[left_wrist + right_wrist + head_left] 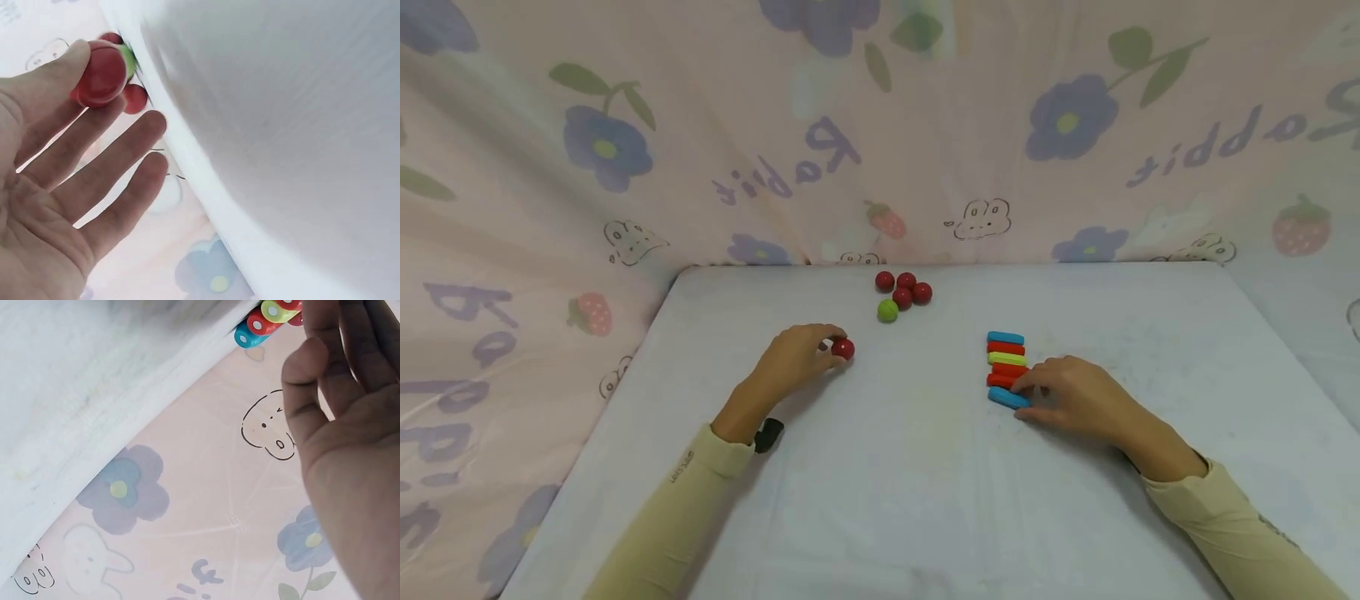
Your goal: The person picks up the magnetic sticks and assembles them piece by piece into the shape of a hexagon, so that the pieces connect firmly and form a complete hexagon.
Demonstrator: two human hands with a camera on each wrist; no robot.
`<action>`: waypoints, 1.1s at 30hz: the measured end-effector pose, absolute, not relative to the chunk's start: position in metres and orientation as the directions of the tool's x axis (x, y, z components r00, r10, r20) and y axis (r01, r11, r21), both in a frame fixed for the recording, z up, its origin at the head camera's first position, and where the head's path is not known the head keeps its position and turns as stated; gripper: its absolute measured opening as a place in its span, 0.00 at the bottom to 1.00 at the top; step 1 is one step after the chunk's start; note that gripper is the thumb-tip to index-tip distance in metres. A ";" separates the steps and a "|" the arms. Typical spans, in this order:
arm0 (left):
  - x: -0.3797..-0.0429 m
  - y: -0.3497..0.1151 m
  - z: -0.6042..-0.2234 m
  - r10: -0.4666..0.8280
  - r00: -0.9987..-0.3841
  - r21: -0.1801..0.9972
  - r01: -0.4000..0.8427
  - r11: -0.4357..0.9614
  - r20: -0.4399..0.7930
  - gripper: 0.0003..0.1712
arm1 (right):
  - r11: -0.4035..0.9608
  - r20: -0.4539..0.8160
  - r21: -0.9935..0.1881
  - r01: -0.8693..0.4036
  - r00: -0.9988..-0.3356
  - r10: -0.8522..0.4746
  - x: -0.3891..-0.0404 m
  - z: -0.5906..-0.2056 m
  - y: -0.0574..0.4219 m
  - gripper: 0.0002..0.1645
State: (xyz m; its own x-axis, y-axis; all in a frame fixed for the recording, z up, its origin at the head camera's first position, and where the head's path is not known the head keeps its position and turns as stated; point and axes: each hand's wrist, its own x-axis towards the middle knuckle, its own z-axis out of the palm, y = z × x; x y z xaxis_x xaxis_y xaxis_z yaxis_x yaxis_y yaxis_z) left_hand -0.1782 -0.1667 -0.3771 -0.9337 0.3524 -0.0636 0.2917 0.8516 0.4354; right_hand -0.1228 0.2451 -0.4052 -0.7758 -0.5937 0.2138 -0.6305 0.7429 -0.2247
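Note:
My left hand (793, 360) pinches a shiny red ball (843, 348) between thumb and fingertips, just above the white table. In the left wrist view, the other fingers of that hand (81, 169) are spread and hold nothing. At right, several short coloured sticks lie in a column: a far blue stick (1005, 338), red ones, a yellow stick (1007, 359) and a near blue stick (1008, 397). My right hand (1078, 398) has its thumb and index finger around the right end of this slightly angled near blue stick. The right wrist view hides that grip.
Several red balls (922, 292) and one green ball (887, 311) cluster near the far edge of the white table (880, 483). A small black object (768, 435) shows beside the left wrist. A patterned curtain (910, 150) rises behind the table and along its left side.

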 end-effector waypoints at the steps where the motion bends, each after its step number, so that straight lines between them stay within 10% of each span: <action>1: -0.174 -0.167 -0.378 0.360 -0.931 0.444 0.296 0.846 -0.066 0.24 | 0.743 0.211 -0.225 -0.630 -0.776 -0.594 -0.123 -0.406 0.245 0.17; 33: -0.141 -0.157 -0.389 0.410 -0.912 0.385 0.378 0.842 0.000 0.23 | 0.625 0.314 -0.380 -0.681 -0.731 -0.605 -0.126 -0.402 0.234 0.22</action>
